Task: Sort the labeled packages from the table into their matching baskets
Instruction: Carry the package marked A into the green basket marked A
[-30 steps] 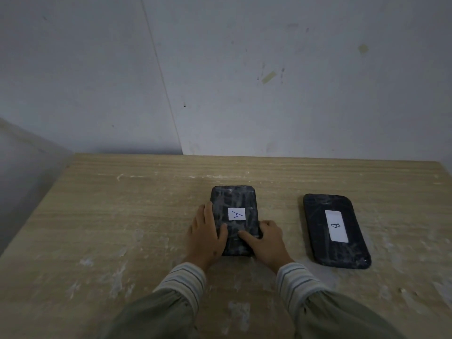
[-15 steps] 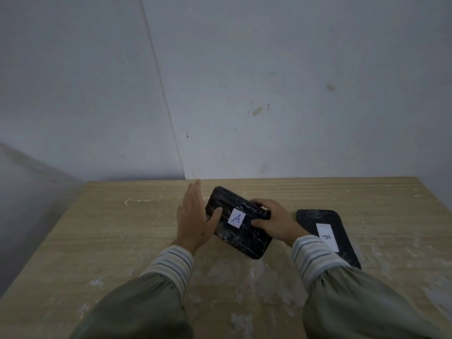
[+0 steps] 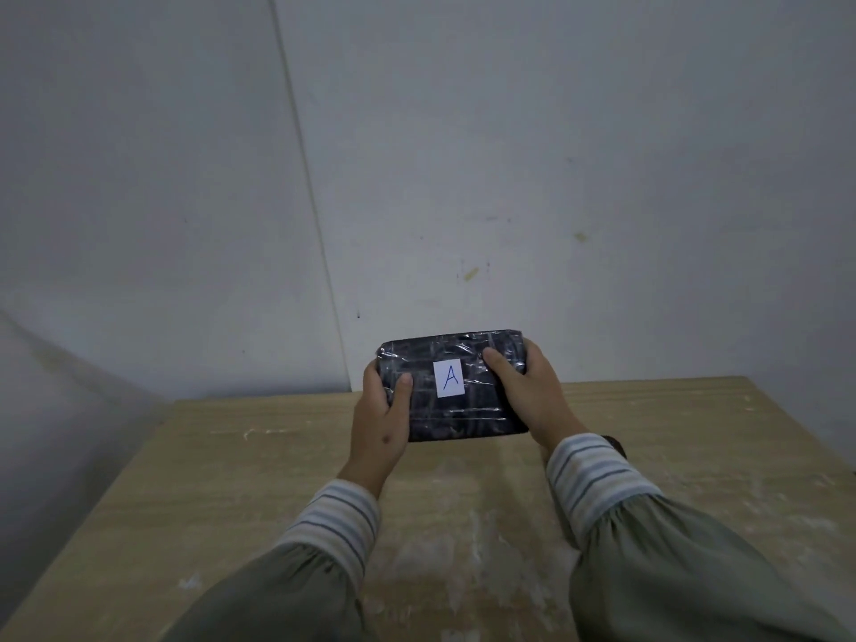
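- Nearest the camera, two olive sleeves [image 3: 671, 576] come in from the bottom edge, each ending in a striped cuff [image 3: 595, 479].
- Below them lies the desk [image 3: 208, 493], pale wood grain with white scuffs and smears across its top; its left edge runs off to the near left corner.
- The left hand [image 3: 377, 424] reaches up and forward above the desk, its thumb laid flat on the front of the package, the other fingers [image 3: 370, 375] wrapped round the package's left end and mostly hidden behind it.
- The right hand [image 3: 525, 391] holds the other end the same way: thumb pressed on the front face, the rest of the fingers curled over the right end.
- A dark band shows just at the right wrist, by the cuff; what it is cannot be told.
- The package [image 3: 451, 384] is held between both hands, lifted clear of the desk, long side level, front face turned to the camera. It is black, wrapped in shiny clear tape.
- In the middle of its face sits a white label [image 3: 448, 377] with a blue hand-drawn "A", upright, between the two thumbs.
- Farthest is a grey-white wall [image 3: 556, 155] with a thin seam running down left of centre and a few small marks to the right.
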